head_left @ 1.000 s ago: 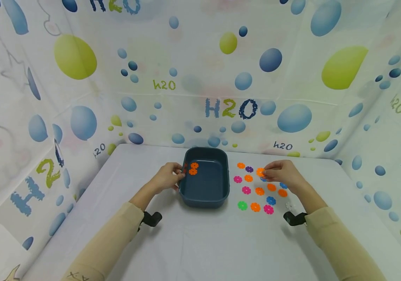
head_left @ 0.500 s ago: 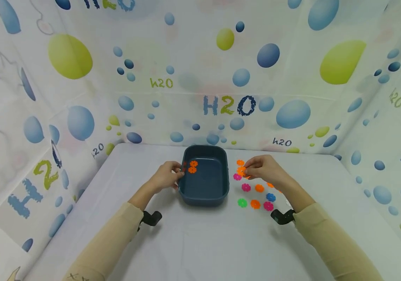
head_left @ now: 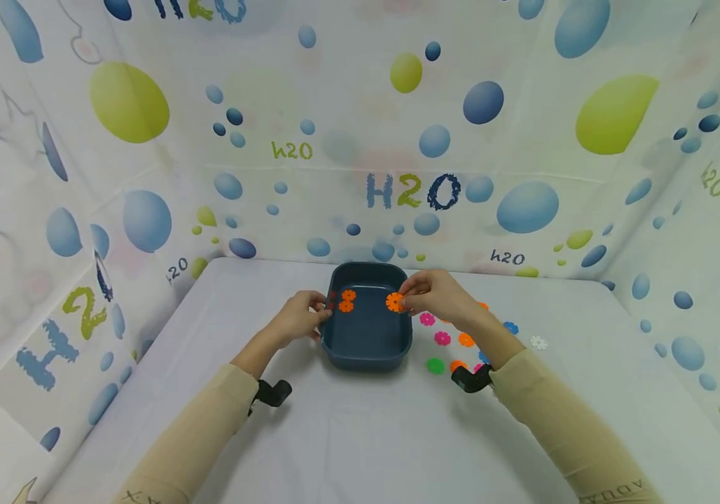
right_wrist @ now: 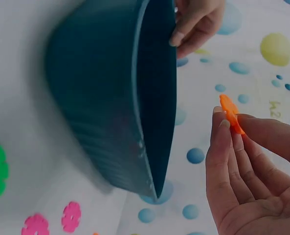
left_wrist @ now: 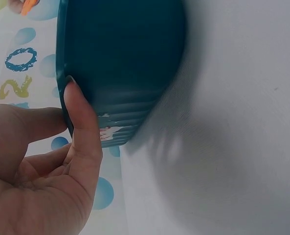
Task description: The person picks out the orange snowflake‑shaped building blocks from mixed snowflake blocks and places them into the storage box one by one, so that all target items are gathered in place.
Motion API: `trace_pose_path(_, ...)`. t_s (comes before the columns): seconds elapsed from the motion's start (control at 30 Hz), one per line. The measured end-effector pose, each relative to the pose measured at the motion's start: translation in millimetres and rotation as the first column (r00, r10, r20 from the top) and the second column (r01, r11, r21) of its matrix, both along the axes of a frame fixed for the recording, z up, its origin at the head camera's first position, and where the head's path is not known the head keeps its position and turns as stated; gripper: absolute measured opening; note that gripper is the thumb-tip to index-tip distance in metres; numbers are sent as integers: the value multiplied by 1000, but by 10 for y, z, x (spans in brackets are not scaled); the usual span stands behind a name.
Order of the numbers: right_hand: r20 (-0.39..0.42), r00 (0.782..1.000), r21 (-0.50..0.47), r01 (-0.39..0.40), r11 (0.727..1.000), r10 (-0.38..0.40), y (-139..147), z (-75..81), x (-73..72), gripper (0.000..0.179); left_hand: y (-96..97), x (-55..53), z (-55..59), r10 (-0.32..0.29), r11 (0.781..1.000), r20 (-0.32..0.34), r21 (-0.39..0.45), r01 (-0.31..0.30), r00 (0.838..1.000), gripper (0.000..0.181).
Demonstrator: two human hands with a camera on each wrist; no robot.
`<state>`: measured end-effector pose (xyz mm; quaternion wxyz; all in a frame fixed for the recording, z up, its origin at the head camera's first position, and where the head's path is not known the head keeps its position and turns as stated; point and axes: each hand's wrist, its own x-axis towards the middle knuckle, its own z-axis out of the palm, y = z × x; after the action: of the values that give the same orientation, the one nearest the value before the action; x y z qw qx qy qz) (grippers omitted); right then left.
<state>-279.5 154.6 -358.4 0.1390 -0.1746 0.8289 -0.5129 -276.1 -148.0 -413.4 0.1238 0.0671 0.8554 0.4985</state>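
Two bare hands reach over a white bench (head_left: 335,434). The left hand (head_left: 299,318) grips the left rim of one dark blue basin (head_left: 366,364) between thumb and fingers. The right hand (head_left: 438,297) pinches one orange flower-shaped disc (head_left: 395,302) above the basin's right side, apart from it. Two orange pieces (head_left: 346,306) show inside the basin. On the bench, to the basin's right, are one green piece (head_left: 435,366), one white piece (head_left: 539,342) and at least two blue pieces (head_left: 510,327), three pink pieces (head_left: 442,338) and three loose orange pieces (head_left: 466,339); the right arm hides some, so the total cannot be told
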Motion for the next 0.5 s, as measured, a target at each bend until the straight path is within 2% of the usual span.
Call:
trace_pose_path(0.23,-12,999,11,-40,999,40,-272,47,-104,19,-22,-15,-19,7,1000,-7,6,-7,1000,37)
trace_pose_path(0.5,-9,997,83,-74,994,75,-547,126,-179,17,-5,-16,-29,4,1000,4,22,-4,1000,42)
